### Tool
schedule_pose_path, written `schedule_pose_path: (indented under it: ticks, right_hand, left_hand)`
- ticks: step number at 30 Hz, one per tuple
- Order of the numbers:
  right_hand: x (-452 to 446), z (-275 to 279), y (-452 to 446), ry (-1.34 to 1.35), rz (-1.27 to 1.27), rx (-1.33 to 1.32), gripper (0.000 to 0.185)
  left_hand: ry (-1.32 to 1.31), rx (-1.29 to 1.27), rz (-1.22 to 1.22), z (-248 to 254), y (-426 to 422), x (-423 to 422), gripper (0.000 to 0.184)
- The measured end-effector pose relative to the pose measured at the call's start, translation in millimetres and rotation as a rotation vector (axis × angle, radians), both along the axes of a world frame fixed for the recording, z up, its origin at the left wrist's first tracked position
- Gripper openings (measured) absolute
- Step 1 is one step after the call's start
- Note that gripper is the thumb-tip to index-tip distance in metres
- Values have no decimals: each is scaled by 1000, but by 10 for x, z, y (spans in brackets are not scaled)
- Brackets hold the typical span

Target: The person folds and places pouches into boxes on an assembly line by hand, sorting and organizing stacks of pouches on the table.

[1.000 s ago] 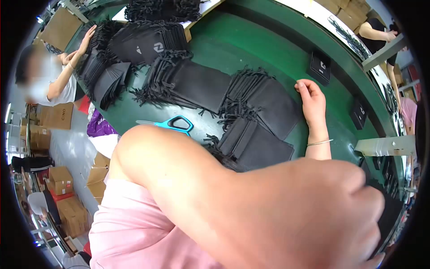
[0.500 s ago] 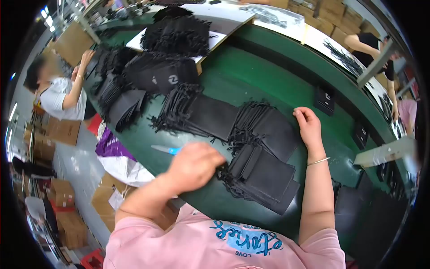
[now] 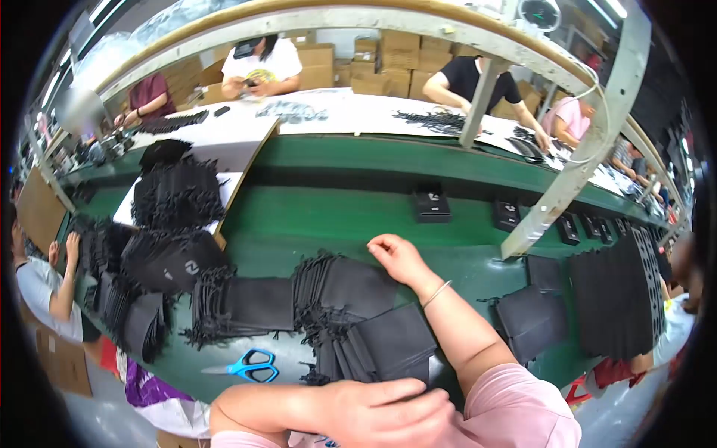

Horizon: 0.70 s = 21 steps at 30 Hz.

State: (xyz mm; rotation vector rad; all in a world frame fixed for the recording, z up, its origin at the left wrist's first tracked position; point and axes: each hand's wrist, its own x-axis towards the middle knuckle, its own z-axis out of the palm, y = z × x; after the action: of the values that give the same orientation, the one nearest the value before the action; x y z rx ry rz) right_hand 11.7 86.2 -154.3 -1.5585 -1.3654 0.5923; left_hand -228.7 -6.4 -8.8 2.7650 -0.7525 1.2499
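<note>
My left hand (image 3: 392,414) is near the table's front edge with its fingers stretched and slightly apart, just below a fanned pile of black drawstring pouches (image 3: 396,340); nothing shows in it. My right hand (image 3: 399,257), a thin bracelet on its wrist, hovers beyond the pouches with loosely curled fingers, the thumb a little apart and nothing visible between them. Another stack of black pouches (image 3: 351,287) lies just below it. Further left is a third stack (image 3: 261,302). Blue-handled scissors (image 3: 254,366) lie left of my left hand.
More pouches are heaped at the left (image 3: 175,261), near a co-worker (image 3: 52,295). Small black boxes (image 3: 433,207) line the green table's back. A slanted metal post (image 3: 567,172) rises at the right, near black sheets (image 3: 612,299). Several people work across the table.
The view has swung up and to the right. My left hand, first close to the camera, moved to the pouches' cord ends, then to their near edge, and its fingers have spread.
</note>
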Motion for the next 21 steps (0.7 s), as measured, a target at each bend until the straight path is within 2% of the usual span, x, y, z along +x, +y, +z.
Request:
schedule_pose_path:
  ticks: [4,6,10,14,16,17,19,20,21]
  right_hand:
    - [10,13,-1,-11,9,-22,13]
    - [64,45,22,-29,-4,-19,13]
    - [-13,28,5,-5,9,-15,13]
    - [28,35,6,162,26,-40,13]
    - [38,130,52,392,0,132,16]
    - [76,177,-6,402,-4,139,16]
    - [14,987,-376,373,-125,453,26]
    - [18,1315,-561,364,28,705,36]
    - [37,1726,-816,195,128,824,43]
  left_hand:
    - [-299,-733,-379,201,19,290,20]
    - [31,-974,-607,164,250,164,35]
    - [49,-1082,-664,302,360,26,42]
    - [23,-1211,-791,316,269,53,52]
    - [46,-1160,-790,319,290,106,49]
    - [67,-1119,-772,306,309,124,47]
    - [100,-1053,-727,268,317,135,42]
    - [72,-1124,-674,246,245,167,27]
    - [62,-1189,-629,221,198,196,21]
